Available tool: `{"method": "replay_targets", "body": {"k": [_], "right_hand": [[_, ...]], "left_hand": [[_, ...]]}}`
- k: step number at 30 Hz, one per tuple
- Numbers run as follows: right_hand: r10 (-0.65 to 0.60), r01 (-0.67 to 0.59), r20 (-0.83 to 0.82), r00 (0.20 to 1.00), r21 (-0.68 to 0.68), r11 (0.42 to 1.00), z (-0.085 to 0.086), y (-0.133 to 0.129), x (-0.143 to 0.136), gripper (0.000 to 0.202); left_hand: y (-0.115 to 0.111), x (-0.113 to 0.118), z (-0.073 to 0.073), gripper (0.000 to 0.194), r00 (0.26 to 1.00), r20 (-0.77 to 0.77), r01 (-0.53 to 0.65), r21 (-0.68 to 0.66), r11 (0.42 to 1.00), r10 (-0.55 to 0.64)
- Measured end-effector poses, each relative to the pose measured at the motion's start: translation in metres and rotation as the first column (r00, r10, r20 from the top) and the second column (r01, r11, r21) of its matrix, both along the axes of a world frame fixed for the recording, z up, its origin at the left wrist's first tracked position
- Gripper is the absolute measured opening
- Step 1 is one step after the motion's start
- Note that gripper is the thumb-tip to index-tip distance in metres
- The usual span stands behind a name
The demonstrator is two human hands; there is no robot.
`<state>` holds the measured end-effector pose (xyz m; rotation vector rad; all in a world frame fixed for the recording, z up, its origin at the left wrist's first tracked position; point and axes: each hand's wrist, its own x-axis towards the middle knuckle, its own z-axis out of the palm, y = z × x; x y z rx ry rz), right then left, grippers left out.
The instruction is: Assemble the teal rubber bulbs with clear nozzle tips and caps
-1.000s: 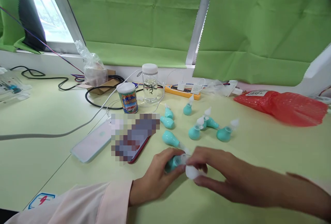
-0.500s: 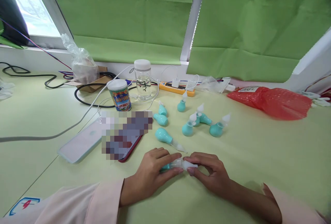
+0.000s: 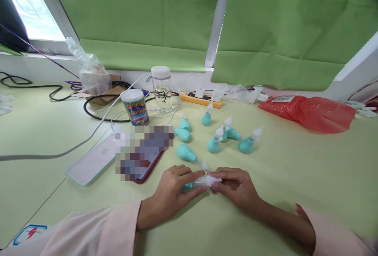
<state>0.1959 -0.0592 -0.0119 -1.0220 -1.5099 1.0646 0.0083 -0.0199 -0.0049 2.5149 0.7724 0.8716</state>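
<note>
My left hand (image 3: 177,189) is closed around the teal bulb of a nasal aspirator (image 3: 199,182), whose clear neck points to the right. At its other end my right hand (image 3: 236,185) pinches the white soft tip (image 3: 212,180) between thumb and fingers. Most of the bulb is hidden under my left fingers. Just beyond my hands lies another teal nasal aspirator (image 3: 186,153) with its tip toward me. Several more stand or lie farther back, among them an upright one (image 3: 214,144) and a tilted one (image 3: 246,145).
Two phones lie at the left, a pale one (image 3: 93,159) and a dark red-edged one (image 3: 150,167). Behind them stand a printed paper cup (image 3: 136,110) and a lidded water bottle (image 3: 162,94). An orange power strip (image 3: 201,100), cables and a red plastic bag (image 3: 313,114) line the back.
My right thumb and fingers have shifted slightly left along the white tip, closer to the clear neck. My left hand keeps its hold on the bulb.
</note>
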Motion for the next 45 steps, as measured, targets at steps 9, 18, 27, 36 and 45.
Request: {"method": "replay_targets", "body": {"k": [9, 18, 27, 36, 45], "right_hand": [[0.035, -0.038, -0.055, 0.998, -0.067, 0.997, -0.001, -0.001, 0.0, 0.018], [0.079, -0.085, -0.054, 0.995, -0.115, 0.99, 0.0, 0.0, 0.002, 0.019], [0.078, -0.084, -0.044, 0.996, -0.143, 0.986, 0.005, -0.001, -0.009, 0.018], [0.098, -0.109, -0.058, 0.994, -0.26, 0.959, 0.009, -0.007, -0.012, 0.03], [-0.088, 0.088, 0.002, 0.996, -0.009, 0.996, 0.011, 0.007, -0.011, 0.018]], "left_hand": [[-0.001, 0.0, 0.005, 0.027, 0.999, -0.053, 0.014, 0.017, 1.0, -0.013], [-0.001, 0.001, 0.003, 0.025, 0.998, -0.065, 0.028, 0.061, 0.998, -0.024], [-0.003, -0.002, 0.002, 0.023, 1.0, 0.023, 0.007, 0.268, 0.963, -0.014], [-0.006, -0.004, 0.002, 0.018, 0.998, 0.056, -0.018, 0.376, 0.926, -0.004], [-0.006, 0.004, 0.008, 0.019, 0.945, 0.272, -0.065, -0.388, 0.92, 0.182]]}}
